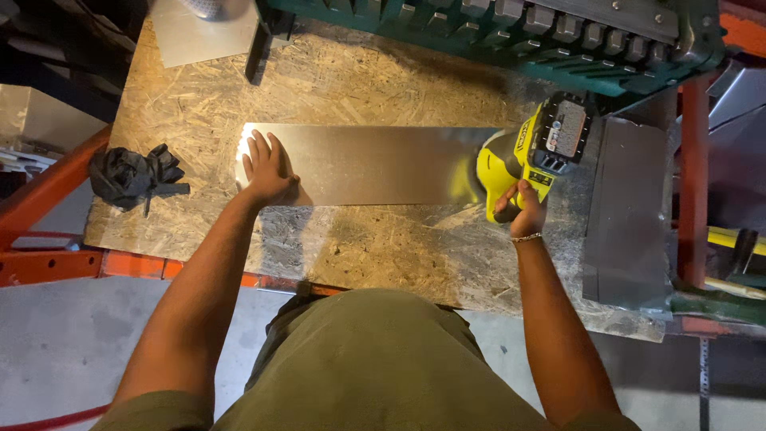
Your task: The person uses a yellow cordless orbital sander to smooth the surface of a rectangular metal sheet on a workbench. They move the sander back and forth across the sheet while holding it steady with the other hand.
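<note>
While the left hand (267, 172) presses flat, fingers spread and grasping nothing, on one end of the sheet-metal strip (375, 164), the right hand (523, 209) is clenched around the grip of the yellow cordless power tool (531, 152) at the opposite end. The strip lies flat on the chipboard bench (359, 80). It appears thin, light, springy and sharp-edged; hold it by the flat face. Both arms extend forward, wrists straight.
</note>
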